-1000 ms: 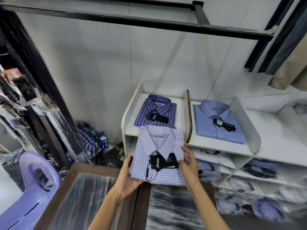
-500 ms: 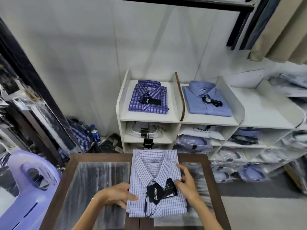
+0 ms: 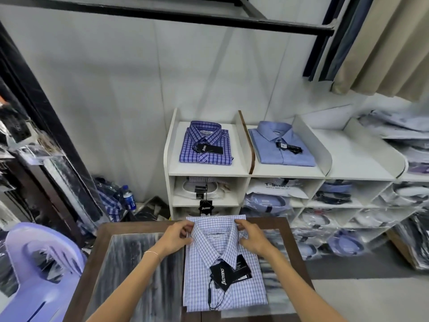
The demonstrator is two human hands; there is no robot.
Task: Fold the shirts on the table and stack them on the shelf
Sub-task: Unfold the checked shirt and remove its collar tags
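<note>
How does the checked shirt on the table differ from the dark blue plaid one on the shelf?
The checked shirt is pale, white with fine blue lines; the plaid shirt is deep blue. The checked shirt lies on the table with both hands at its collar; the plaid shirt sits untouched on the shelf. Both are folded, collar up, with a black tag.

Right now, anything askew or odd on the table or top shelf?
Nothing major. The checked shirt lies folded flat on the table, both hands at its collar. One quirk: a black hang tag dangles from the shelf below the dark plaid shirt.
</note>
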